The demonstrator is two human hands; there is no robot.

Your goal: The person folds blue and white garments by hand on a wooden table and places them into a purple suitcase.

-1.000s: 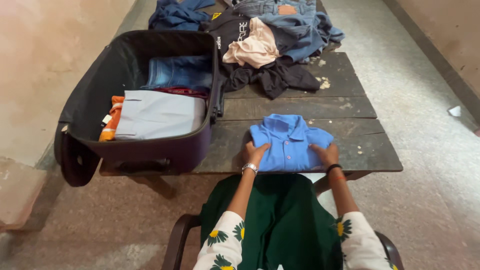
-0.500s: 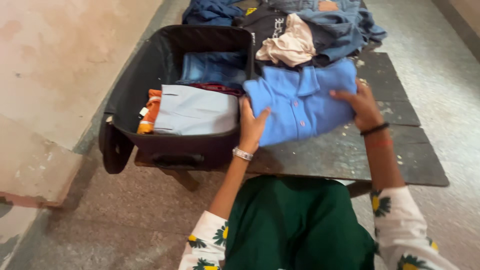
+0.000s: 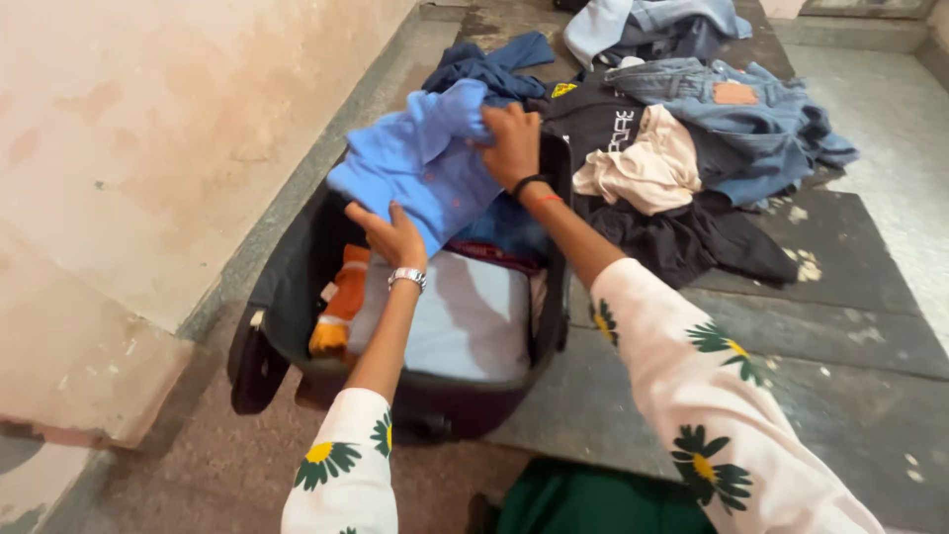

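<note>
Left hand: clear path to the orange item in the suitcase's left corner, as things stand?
Probably yes, once freed. The left hand grips the blue shirt just above the orange item, which lies uncovered beside the folded pale garment. Nothing sits between them.

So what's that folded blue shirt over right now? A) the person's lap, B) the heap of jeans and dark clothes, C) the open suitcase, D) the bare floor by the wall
C: both hands, left hand and right hand, hold the blue shirt above the open suitcase, over a pale folded garment packed inside.
</note>
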